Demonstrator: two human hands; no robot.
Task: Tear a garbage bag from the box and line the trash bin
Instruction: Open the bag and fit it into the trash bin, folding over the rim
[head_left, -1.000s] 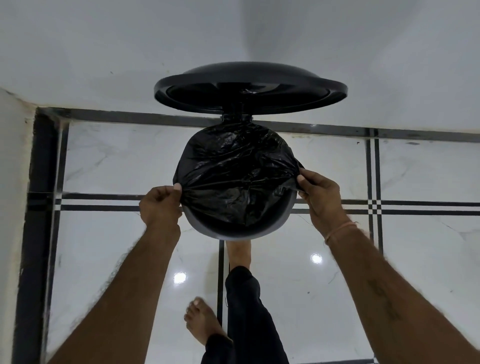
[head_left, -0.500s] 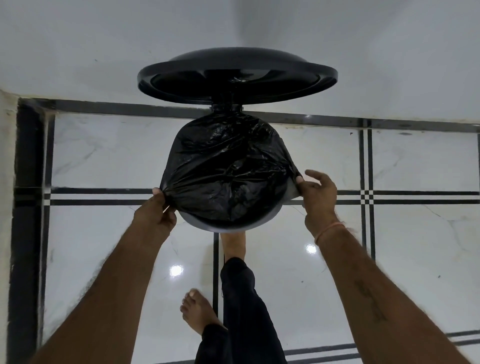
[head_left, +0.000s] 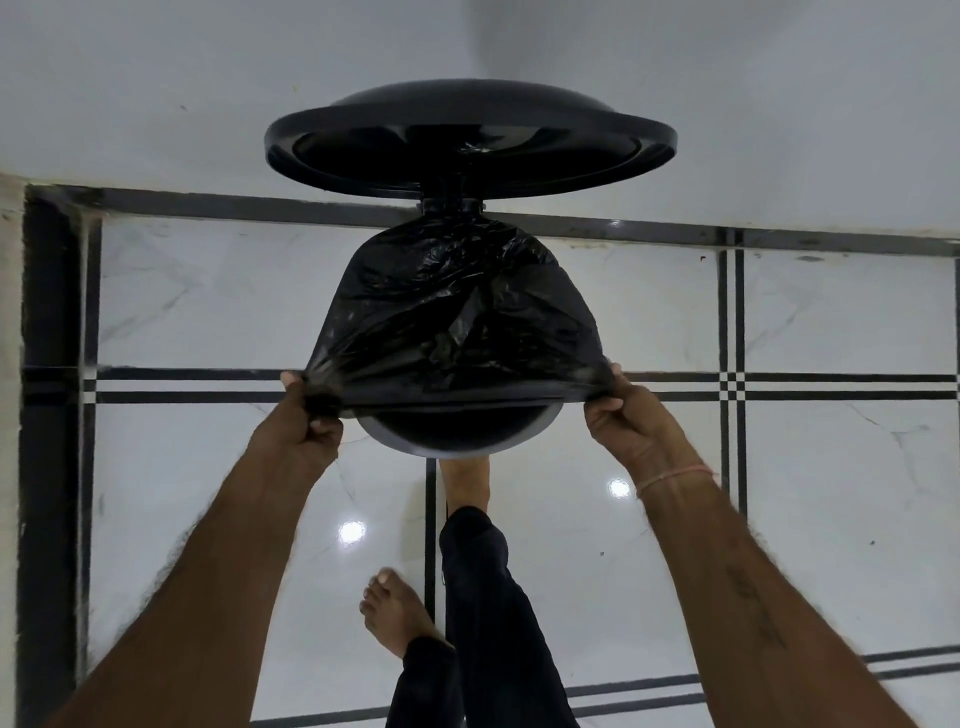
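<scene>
A black pedal trash bin (head_left: 457, 434) stands against the white wall, its round lid (head_left: 470, 140) raised. A crumpled black garbage bag (head_left: 457, 317) covers the far part of the bin's opening, its edge pulled into a taut line across the rim. My left hand (head_left: 306, 415) pinches the bag's edge at the bin's left side. My right hand (head_left: 631, 415) grips the edge at the right side. The near part of the rim shows bare below the bag. One bare foot (head_left: 465, 480) rests at the bin's base. The box is not in view.
White marble floor tiles (head_left: 805, 519) with black inlay lines surround the bin. A dark border strip (head_left: 47, 415) runs along the wall on the left. My other bare foot (head_left: 397, 613) and dark trouser legs are below the bin.
Both hands have drawn the bag's edge toward me and downward, stretching it straight across the rim. The right hand's fingers, loose before, now clench the plastic.
</scene>
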